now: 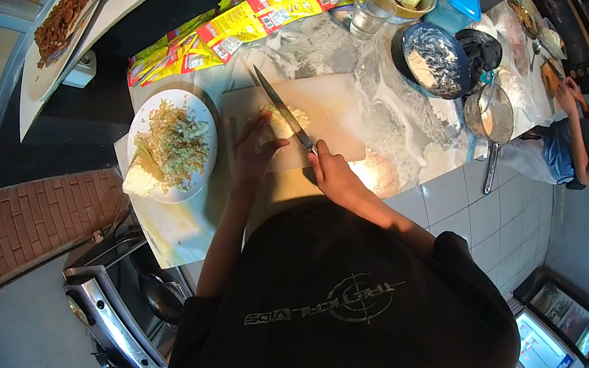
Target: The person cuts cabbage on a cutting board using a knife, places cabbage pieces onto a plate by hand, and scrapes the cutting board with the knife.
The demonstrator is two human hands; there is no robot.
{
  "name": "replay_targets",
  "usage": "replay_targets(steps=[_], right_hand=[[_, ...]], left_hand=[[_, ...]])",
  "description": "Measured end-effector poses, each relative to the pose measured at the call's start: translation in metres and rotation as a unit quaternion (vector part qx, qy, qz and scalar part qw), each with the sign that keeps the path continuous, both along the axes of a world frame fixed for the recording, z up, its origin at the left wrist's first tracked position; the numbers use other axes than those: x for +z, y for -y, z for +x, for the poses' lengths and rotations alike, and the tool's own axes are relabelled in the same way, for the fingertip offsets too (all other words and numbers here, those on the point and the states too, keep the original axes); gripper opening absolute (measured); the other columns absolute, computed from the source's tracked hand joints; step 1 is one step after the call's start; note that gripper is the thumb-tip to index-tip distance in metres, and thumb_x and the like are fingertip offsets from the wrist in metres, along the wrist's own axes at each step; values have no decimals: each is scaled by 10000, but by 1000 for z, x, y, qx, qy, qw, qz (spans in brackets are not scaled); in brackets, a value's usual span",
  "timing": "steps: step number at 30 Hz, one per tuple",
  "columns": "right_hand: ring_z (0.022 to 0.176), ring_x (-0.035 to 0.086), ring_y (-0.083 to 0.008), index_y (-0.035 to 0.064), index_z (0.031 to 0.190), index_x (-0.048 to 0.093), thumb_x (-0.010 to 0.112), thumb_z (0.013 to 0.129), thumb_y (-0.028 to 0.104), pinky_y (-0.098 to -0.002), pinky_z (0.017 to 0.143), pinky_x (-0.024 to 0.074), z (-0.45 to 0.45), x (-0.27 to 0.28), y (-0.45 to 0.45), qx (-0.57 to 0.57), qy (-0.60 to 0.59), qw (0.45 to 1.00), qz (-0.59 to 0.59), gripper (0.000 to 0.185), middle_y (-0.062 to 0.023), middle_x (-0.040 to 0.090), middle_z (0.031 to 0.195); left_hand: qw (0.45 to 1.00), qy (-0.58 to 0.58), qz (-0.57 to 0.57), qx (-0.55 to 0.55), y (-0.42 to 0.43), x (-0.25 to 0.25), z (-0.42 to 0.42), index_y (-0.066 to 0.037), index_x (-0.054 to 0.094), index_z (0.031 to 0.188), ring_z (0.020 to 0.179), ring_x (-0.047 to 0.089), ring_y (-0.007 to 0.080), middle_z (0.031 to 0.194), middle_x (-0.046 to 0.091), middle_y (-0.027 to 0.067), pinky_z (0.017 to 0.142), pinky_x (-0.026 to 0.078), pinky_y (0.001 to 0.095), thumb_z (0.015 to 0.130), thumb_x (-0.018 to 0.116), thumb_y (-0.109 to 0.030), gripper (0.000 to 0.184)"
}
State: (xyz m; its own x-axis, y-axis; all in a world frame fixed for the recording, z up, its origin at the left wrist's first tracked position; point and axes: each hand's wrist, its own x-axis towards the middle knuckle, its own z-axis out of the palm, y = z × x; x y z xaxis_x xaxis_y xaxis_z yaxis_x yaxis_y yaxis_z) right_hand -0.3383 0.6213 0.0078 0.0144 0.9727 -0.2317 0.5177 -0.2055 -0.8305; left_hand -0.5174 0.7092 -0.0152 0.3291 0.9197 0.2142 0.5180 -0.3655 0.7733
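1. On my head view, I have the right hand (338, 175) wrapped around the handle end of a long, steel-bladed kitchen knife (280, 106).
2. That knife's long axis runs from the right hand up toward 11 o'clock, tip outward, with the blade crossing over the low heap of pale yellow shredded vegetable (299, 117). I can't tell whether the edge touches the shreds or hangs just above them.
3. The heap sits on a pale, rectangular plastic cutting board (340, 120), at 11 o'clock from the right hand and 2 o'clock from the left hand (253, 149).
4. My left hand is the nearer one: its fingertips are right beside the heap, left of the blade. I read it as unclenched, thumb and fingers spread; any pressure on the shreds I can't make out.
5. At 9 o'clock from the left hand I see a white plate (144, 113) bearing mixed green and pale shreds (181, 143), on the grey-and-white marbled surface (395, 130).
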Motion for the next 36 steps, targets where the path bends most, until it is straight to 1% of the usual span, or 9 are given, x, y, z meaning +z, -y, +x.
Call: replay_targets(steps=[9,15,18,21,23,27,29,33,36], right_hand=[[671,600,-529,-19,1069,384,426,1023,232,-589,577,468,-14,-9,-7,0,73,997,-34,258,-322,603,678],[687,627,-512,-20,1108,384,429,1017,260,-580,593,508,-21,-13,-15,0,122,992,-41,298,-312,623,696],[690,633,-506,-17,1112,384,424,1019,280,-577,592,512,-18,-11,-16,10,139,989,-55,314,-305,629,702],[665,625,-504,-10,1092,379,416,1023,274,-575,574,503,-18,-14,-14,10,156,987,-41,295,-305,620,686],[637,614,-507,-6,1071,374,410,1027,259,-573,554,492,-17,-15,-11,2,160,987,-20,272,-308,609,666],[633,619,-496,-9,1087,380,412,1026,268,-565,559,500,-13,-10,-4,16,185,982,-22,286,-304,614,669],[632,621,-494,-9,1090,383,413,1026,274,-563,561,503,-11,-8,-4,19,201,979,-20,292,-303,615,671],[626,637,-469,-2,1088,389,422,1025,283,-541,548,519,-8,-10,-3,22,213,977,-21,294,-292,624,672],[621,648,-450,6,1082,393,425,1024,289,-522,530,528,-10,-9,-3,22,235,971,-35,290,-275,632,669]], left_hand=[[1000,19,-9,13,2,1,3,-9,590,1281,1187,582,313,1273,604,175,993,466,396,735,791,-374,687],[998,-42,36,9,-6,-6,-2,-20,600,1274,1171,588,331,1271,607,170,981,470,409,749,781,-398,672],[1000,8,-26,-6,-9,2,-5,-24,601,1269,1180,574,342,1276,596,174,995,457,413,741,779,-435,692],[998,-41,-27,-33,-16,19,-3,-29,563,1298,1173,564,342,1261,584,168,1013,437,424,732,784,-452,740],[984,-96,144,-36,-22,37,3,-47,521,1323,1146,560,354,1219,573,165,1001,434,429,748,777,-447,746],[980,-52,193,-26,-71,51,25,-65,511,1305,1088,575,348,1176,571,142,962,443,428,818,717,-431,643],[983,-63,110,-133,-104,49,39,-62,588,1179,1049,583,326,1104,591,120,913,456,420,885,641,-423,469],[969,-106,107,-194,-146,12,60,-66,638,1040,980,601,301,1011,605,94,864,468,414,920,591,-414,371],[951,-134,216,-178,-150,5,68,-73,658,965,934,613,294,954,614,92,807,482,404,925,590,-397,334]])
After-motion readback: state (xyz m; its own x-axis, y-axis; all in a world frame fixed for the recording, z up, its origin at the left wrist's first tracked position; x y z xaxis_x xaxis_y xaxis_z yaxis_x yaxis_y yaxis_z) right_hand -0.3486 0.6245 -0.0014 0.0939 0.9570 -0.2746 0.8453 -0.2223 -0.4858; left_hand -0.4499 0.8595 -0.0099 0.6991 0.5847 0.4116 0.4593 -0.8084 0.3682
